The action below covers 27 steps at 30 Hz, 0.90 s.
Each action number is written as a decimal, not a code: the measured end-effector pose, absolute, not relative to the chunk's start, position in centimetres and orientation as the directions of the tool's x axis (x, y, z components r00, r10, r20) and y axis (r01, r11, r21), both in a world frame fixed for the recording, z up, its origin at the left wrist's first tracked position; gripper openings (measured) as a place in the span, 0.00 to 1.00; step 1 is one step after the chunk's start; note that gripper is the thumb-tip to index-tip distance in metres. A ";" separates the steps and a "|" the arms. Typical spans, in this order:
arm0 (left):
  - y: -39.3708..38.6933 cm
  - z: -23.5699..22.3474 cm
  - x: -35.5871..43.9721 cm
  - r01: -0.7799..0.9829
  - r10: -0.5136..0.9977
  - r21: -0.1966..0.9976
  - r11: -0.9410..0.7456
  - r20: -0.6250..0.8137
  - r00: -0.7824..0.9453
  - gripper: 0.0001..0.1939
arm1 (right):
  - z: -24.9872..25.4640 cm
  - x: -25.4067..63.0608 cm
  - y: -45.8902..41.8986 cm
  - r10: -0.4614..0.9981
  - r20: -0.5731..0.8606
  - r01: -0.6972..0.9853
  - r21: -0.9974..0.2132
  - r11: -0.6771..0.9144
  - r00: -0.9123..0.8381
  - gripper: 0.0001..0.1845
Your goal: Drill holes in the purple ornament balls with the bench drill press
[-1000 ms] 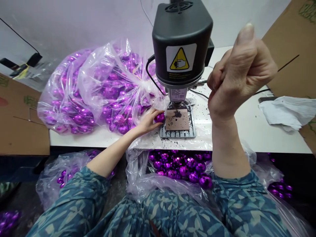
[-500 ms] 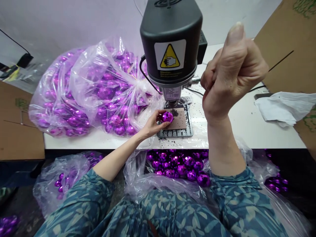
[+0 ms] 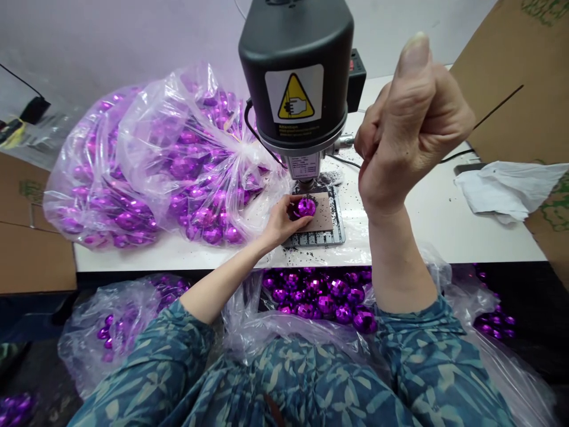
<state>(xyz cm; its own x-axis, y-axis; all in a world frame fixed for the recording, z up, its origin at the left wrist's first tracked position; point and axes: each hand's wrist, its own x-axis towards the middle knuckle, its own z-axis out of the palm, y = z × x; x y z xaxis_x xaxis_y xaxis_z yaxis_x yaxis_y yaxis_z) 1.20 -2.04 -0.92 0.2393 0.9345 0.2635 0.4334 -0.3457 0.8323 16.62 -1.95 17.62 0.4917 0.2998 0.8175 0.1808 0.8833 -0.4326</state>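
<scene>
Between the thumb and fingers of my left hand point(image 3: 284, 219) is a shiny purple faceted ball point(image 3: 306, 206). It is over a tan board point(image 3: 323, 220) on the metal base plate point(image 3: 339, 228) of a drill press point(image 3: 296, 89). The press's dark motor housing, with a yellow warning label, rises just above and behind the ball. My right hand point(image 3: 411, 130), raised at the right of the housing, is closed in a fist at the end of the metal lever point(image 3: 345, 142); the lever's grip is hidden inside it.
A large clear bag of purple balls point(image 3: 146, 172) covers the table's left side. Loose purple balls point(image 3: 326, 303) lie in plastic below the table edge. White cloth point(image 3: 507, 188) rests at the right, near a cardboard box point(image 3: 511, 77). Dark shavings are scattered around the base plate.
My left hand has moved slightly right and turned the ball, which now shows a dark spot or gap on its upper side. My right hand stays at the lever. The view has shifted slightly.
</scene>
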 end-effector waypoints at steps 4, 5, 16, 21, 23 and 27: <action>-2.2 -1.4 2.2 0.472 0.903 0.771 -0.428 0.376 0.205 0.26 | 17.6 16.7 -1.9 0.318 0.813 0.206 -0.462 0.863 0.488 0.29; -2.3 -1.6 2.4 0.466 0.898 0.768 -0.439 0.390 0.204 0.27 | 17.6 16.7 -1.9 0.320 0.814 0.206 -0.462 0.862 0.485 0.29; -2.7 -2.5 2.8 0.341 0.921 0.856 -0.390 0.357 0.156 0.27 | 14.9 16.9 -2.3 0.253 0.806 0.127 -0.373 0.919 0.535 0.29; -2.4 -2.9 2.7 0.365 0.912 0.836 -0.411 0.379 0.159 0.28 | 13.8 16.9 -2.4 0.214 0.813 0.207 -0.375 0.904 0.541 0.31; -2.4 -3.0 2.6 0.369 0.909 0.830 -0.418 0.385 0.161 0.28 | 13.6 16.9 -2.3 0.174 0.834 0.180 -0.308 0.934 0.524 0.29; -2.5 -3.0 2.6 0.380 0.909 0.826 -0.416 0.384 0.161 0.28 | 12.6 17.1 -1.7 0.090 0.847 0.128 -0.183 0.975 0.525 0.27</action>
